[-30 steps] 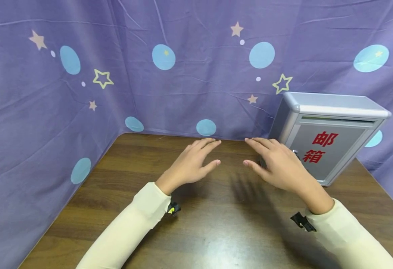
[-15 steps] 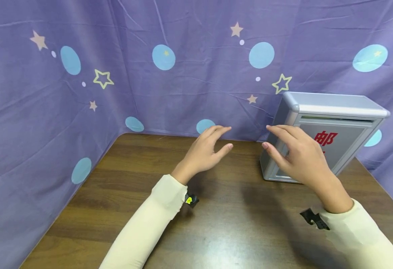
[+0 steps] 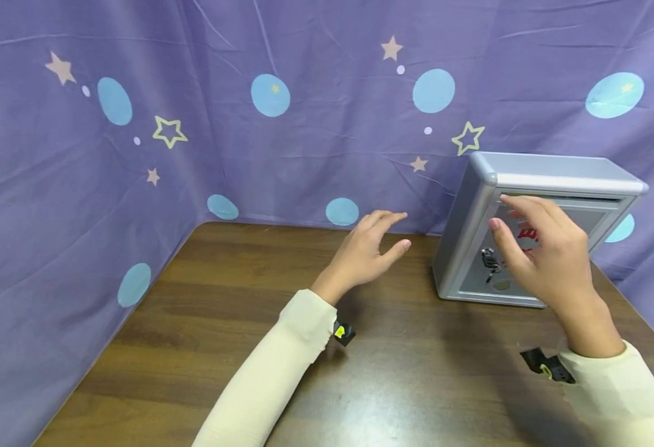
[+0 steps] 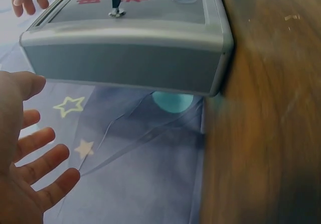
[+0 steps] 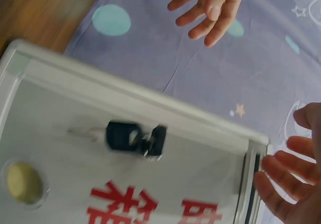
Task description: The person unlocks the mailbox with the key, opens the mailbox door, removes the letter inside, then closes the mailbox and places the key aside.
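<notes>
A grey metal mailbox (image 3: pixel 466 236) with red characters on its front stands upright at the right of the table. Two keys with black heads (image 3: pixel 491 259) hang at its lock, one of them in the keyhole; the right wrist view shows the keys (image 5: pixel 123 136) up close. My right hand (image 3: pixel 550 248) is in front of the mailbox door, fingers extended and thumb apart, overlapping part of the characters. My left hand (image 3: pixel 363 251) hovers over the table left of the mailbox, with fingers spread and nothing in them.
The mailbox has a slot (image 3: pixel 561 197) near its top and a small round window (image 3: pixel 502 285) low on the door. A purple curtain (image 3: pixel 315 136) with stars and dots hangs behind and left of the brown wooden table (image 3: pixel 220 292).
Both hands have moved to the right. My right hand has come across the front of the mailbox, and the keys now show to its left. The mailbox has stayed in place.
</notes>
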